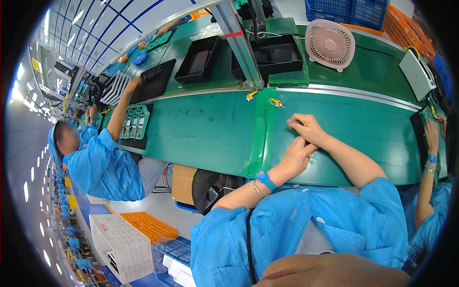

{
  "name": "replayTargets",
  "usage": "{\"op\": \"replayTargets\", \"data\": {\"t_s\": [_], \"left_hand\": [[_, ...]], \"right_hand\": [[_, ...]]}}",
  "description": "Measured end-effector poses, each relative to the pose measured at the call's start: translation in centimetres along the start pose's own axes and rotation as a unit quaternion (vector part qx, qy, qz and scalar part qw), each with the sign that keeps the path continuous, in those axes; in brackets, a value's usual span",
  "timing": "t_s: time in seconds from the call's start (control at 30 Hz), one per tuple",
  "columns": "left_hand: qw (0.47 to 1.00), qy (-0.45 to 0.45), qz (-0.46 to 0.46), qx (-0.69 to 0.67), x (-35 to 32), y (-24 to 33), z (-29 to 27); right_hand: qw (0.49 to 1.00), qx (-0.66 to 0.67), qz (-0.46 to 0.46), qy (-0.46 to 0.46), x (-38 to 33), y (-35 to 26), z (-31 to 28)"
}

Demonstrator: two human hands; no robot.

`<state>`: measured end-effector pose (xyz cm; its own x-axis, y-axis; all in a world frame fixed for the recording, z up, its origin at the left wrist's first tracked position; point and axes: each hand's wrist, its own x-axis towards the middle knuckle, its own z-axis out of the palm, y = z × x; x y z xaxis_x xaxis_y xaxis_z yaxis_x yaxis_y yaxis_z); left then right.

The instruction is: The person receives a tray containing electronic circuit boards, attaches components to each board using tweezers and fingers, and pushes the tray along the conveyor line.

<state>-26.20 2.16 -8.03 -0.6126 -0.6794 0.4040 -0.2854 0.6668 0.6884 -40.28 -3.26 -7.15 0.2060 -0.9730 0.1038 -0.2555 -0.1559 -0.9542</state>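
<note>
My left hand (296, 158) rests on the green worktop (210, 129), fingers curled together around a small light-green piece (313, 157) that pokes out on its right side. My right hand (308, 128) sits just beyond it, touching it, with fingertips pinched on something thin; I cannot tell what it is. A blue wrist strap (266, 181) and a thin bangle (258, 188) circle my left wrist. Two yellow clips (276, 101) lie on the worktop a little farther off, near a metal post (241, 43). Beyond the rail at the far side stand black trays (198, 60) and a pink fan (330, 44). At the left, a person in a blue coat (103, 167) reaches to a black tray, with green boards (135, 122) just beside their arm. At the right edge, another person's hand (431, 136) lies on a board. An orange crate (148, 226) and a white crate (122, 244) sit on the floor at the near left.
</note>
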Motion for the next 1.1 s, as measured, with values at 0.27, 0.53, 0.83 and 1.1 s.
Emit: {"op": "replayTargets", "data": {"t_s": [0.27, 0.53, 0.83, 1.1], "left_hand": [[1.0, 0.013, 0.004, 0.001, 0.0, 0.0, 0.1], [1.0, 0.006, 0.004, 0.002, 0.0, 0.0, 0.0], [1.0, 0.014, 0.01, 0.005, -0.1, -0.2, 0.2], [1.0, 0.0, 0.003, 0.002, -0.2, -0.2, 0.1]], "right_hand": [[1.0, -0.005, 0.009, -0.009, 0.1, 0.1, -0.1], [1.0, -0.002, 0.003, -0.008, 0.0, 0.0, -0.1], [1.0, -0.003, 0.001, -0.008, 0.0, -0.5, 0.0], [1.0, -0.013, 0.007, -0.012, 0.0, -0.3, -0.2]]}}
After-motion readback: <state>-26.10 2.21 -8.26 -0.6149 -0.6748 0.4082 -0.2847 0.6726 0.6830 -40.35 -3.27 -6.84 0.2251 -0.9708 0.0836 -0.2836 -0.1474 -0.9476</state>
